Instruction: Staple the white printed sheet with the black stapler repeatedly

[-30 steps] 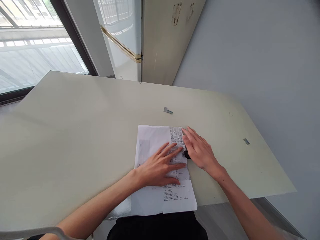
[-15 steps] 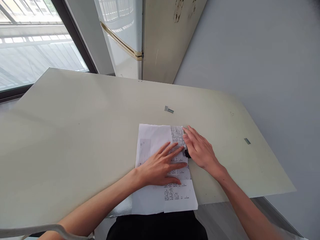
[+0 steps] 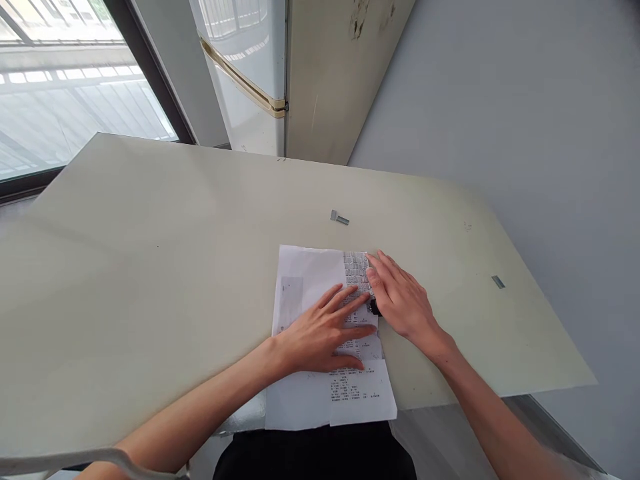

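Observation:
White sheets of paper (image 3: 310, 263), printed down their right part, lie on the table with creases and a folded flap at the lower right. My left hand (image 3: 325, 333) rests flat on them, fingers spread, pressing nothing but paper. At the sheets' right edge, my right hand (image 3: 403, 297) covers a small black stapler (image 3: 375, 307). Only its dark end shows by the palm; the rest is hidden. The right fingers lie close together, pointing away from me, the thumb along the paper's edge. Beyond the sheets sit grey staple strips (image 3: 343, 219).
Another staple strip (image 3: 498, 282) lies toward the right side of the pale table (image 3: 175, 300). Behind the table stands a fridge (image 3: 250, 123), with a window (image 3: 75, 100) at the left and a grey wall (image 3: 525, 120) at the right. A curved rail (image 3: 100, 455) crosses the lower left corner.
Both hands keep the same pose on the paper and stapler. The view has shifted very slightly; nothing on the table has visibly moved.

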The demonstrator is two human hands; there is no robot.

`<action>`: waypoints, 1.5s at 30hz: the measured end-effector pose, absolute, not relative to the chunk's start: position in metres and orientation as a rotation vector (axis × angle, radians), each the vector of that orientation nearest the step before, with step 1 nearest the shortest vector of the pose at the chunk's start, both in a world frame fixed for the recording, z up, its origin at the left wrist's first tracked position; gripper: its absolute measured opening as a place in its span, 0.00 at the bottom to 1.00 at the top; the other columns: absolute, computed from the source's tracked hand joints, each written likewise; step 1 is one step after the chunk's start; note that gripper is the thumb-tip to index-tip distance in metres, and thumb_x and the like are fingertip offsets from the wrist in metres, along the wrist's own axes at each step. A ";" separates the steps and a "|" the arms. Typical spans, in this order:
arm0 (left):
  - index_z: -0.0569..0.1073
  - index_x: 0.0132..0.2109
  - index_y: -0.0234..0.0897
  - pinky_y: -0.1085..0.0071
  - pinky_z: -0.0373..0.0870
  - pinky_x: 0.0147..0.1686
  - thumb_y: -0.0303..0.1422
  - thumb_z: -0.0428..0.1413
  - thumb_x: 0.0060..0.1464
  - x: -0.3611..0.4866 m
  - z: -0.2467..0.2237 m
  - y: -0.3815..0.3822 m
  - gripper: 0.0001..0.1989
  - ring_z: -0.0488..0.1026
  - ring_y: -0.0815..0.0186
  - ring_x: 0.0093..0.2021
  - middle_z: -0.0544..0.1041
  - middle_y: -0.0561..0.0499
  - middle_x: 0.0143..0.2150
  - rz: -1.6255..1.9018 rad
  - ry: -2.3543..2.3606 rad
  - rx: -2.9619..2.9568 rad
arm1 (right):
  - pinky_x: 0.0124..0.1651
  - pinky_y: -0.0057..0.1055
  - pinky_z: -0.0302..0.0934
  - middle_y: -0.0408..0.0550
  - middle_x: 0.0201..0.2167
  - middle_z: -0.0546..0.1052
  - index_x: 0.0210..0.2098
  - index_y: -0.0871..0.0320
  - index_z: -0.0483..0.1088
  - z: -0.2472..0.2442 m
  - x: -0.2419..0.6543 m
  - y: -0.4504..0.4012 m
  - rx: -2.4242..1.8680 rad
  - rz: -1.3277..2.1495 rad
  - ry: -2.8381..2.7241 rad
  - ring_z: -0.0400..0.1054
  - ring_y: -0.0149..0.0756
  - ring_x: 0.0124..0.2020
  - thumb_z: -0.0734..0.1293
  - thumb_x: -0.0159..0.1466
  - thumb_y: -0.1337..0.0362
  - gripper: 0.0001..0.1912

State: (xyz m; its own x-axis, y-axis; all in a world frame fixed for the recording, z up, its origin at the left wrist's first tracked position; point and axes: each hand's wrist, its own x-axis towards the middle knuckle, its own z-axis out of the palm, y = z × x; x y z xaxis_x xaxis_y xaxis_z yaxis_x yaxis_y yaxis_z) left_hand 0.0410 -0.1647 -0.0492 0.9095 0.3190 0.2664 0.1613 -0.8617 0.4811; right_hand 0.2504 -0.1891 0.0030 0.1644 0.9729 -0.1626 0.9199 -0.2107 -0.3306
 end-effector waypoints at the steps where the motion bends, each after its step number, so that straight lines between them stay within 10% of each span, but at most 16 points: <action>1: 0.75 0.66 0.44 0.41 0.45 0.76 0.53 0.61 0.63 0.041 -0.049 -0.165 0.30 0.46 0.41 0.79 0.49 0.43 0.80 0.466 0.344 2.613 | 0.76 0.54 0.50 0.45 0.78 0.56 0.75 0.48 0.58 0.003 0.250 -0.189 -2.277 0.500 -1.872 0.48 0.45 0.79 0.46 0.78 0.45 0.33; 16: 0.74 0.67 0.47 0.42 0.47 0.76 0.52 0.60 0.65 0.041 -0.045 -0.162 0.29 0.43 0.45 0.80 0.54 0.45 0.79 0.462 0.325 2.577 | 0.69 0.58 0.57 0.52 0.75 0.63 0.74 0.50 0.62 -0.020 0.236 -0.190 -2.198 -0.050 -2.102 0.57 0.57 0.74 0.50 0.79 0.56 0.28; 29: 0.71 0.69 0.51 0.41 0.51 0.75 0.53 0.60 0.64 0.039 -0.041 -0.158 0.31 0.47 0.43 0.79 0.49 0.48 0.81 0.397 0.392 2.628 | 0.71 0.45 0.61 0.45 0.69 0.72 0.67 0.49 0.69 0.001 0.259 -0.199 -1.869 0.431 -1.745 0.64 0.41 0.71 0.49 0.79 0.53 0.27; 45: 0.52 0.78 0.54 0.41 0.61 0.71 0.48 0.56 0.69 -0.064 -0.020 -0.154 0.37 0.51 0.45 0.78 0.52 0.50 0.80 0.328 0.822 2.731 | 0.50 0.44 0.73 0.47 0.50 0.81 0.55 0.44 0.74 -0.044 0.344 -0.282 -1.874 0.422 -1.584 0.76 0.46 0.48 0.65 0.72 0.45 0.18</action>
